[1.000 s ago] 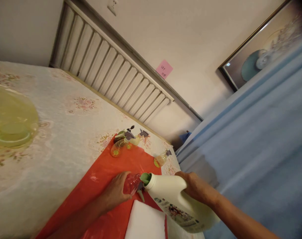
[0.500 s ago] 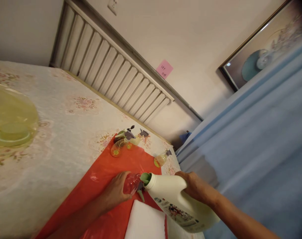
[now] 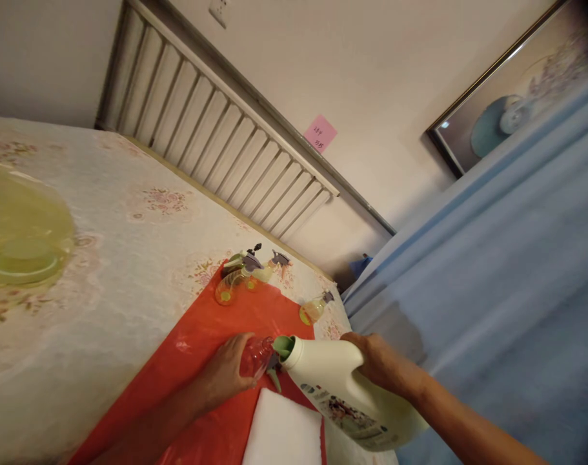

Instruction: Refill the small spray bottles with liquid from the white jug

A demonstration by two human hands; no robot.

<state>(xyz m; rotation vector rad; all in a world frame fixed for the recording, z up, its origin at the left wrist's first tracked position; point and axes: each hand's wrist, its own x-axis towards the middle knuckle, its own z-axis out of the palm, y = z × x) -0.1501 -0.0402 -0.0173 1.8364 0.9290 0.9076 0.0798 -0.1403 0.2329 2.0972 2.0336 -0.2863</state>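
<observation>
My left hand (image 3: pixel 228 371) is wrapped round a small clear bottle (image 3: pixel 255 356) that looks reddish over the red sheet (image 3: pixel 245 316). In my right hand (image 3: pixel 378 361) is the handle of a large cream jug (image 3: pixel 330 368) with a printed label, tipped so its green spout (image 3: pixel 284 347) meets the small bottle's mouth. Whether liquid is flowing I cannot tell. Just behind the two mouths lies a dark and green spray head (image 3: pixel 274 378), partly hidden. A white pad (image 3: pixel 281 429) lies below, on the red sheet.
Several clear spray bottles with yellowish liquid stand at the far end, one spray bottle (image 3: pixel 313 311) apart on the right. A big yellow translucent container (image 3: pixel 22 219) sits at left on the floral tablecloth (image 3: pixel 114 258). A radiator (image 3: pixel 216 135) and blue curtain (image 3: pixel 506 271) border the table.
</observation>
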